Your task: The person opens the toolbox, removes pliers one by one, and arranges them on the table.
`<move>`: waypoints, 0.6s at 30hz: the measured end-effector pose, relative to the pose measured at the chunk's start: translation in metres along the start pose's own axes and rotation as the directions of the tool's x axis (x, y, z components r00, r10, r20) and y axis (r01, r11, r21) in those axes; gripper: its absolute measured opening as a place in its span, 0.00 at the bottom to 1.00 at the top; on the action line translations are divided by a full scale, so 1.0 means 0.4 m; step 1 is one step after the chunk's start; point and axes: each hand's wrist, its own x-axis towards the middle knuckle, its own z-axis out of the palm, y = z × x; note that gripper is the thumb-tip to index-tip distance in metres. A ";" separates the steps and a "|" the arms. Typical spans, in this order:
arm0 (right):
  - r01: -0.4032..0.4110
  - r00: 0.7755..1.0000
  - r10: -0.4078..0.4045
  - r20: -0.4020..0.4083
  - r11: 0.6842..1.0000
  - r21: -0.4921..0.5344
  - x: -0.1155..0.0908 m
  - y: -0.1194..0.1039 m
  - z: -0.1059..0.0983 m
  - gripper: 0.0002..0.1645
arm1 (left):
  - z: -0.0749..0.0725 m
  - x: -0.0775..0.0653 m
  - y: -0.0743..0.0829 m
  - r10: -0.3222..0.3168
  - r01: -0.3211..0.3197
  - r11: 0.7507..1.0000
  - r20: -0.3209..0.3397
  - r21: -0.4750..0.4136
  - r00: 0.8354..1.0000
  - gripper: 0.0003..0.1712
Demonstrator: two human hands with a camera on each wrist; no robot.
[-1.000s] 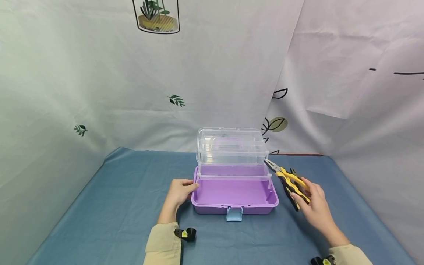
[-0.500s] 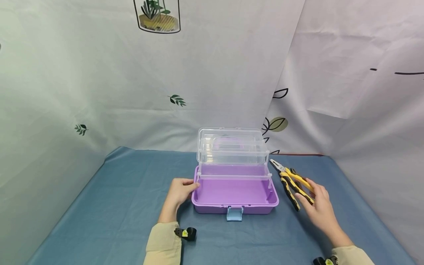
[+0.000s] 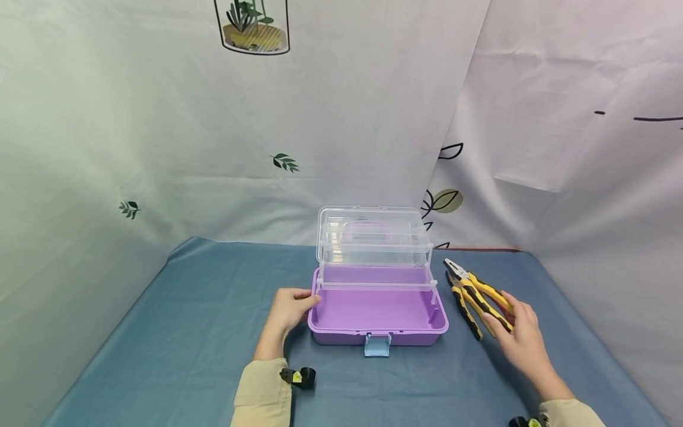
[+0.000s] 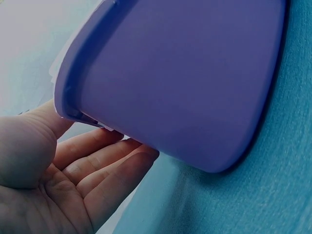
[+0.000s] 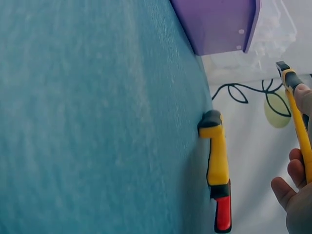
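A purple toolbox (image 3: 376,309) stands with its clear lid (image 3: 373,231) raised and a clear tray (image 3: 373,286) lifted at the back. My left hand (image 3: 288,308) grips its left wall, thumb over the rim and fingers against the outside (image 4: 109,161). To the right of the box, my right hand (image 3: 523,338) holds combination pliers with yellow-and-black handles (image 3: 477,299), their metal nose pointing away from me. Below them on the cloth lies another tool with a yellow-and-black handle (image 3: 468,317). In the right wrist view a yellow tool (image 5: 218,161) with a red end lies there.
The blue cloth (image 3: 224,308) covers the table. A light blue latch (image 3: 377,345) hangs down at the box's front. Behind and at the sides hang pale printed curtains (image 3: 373,118).
My right hand has carried the pliers rightward, away from the toolbox's right rim. More of the tool lying below now shows. The left hand and the box have stayed put.
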 end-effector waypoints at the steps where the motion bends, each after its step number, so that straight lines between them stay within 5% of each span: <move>1: -0.009 1.000 0.009 0.002 1.000 -0.003 0.000 0.003 -0.001 0.36 | 0.000 0.000 0.000 -0.001 0.001 1.000 -0.001 0.002 1.000 0.18; 18: -0.140 0.986 0.143 0.089 0.989 -0.037 0.002 0.040 -0.029 0.39 | 0.000 0.000 0.001 -0.009 0.009 1.000 -0.005 0.022 1.000 0.18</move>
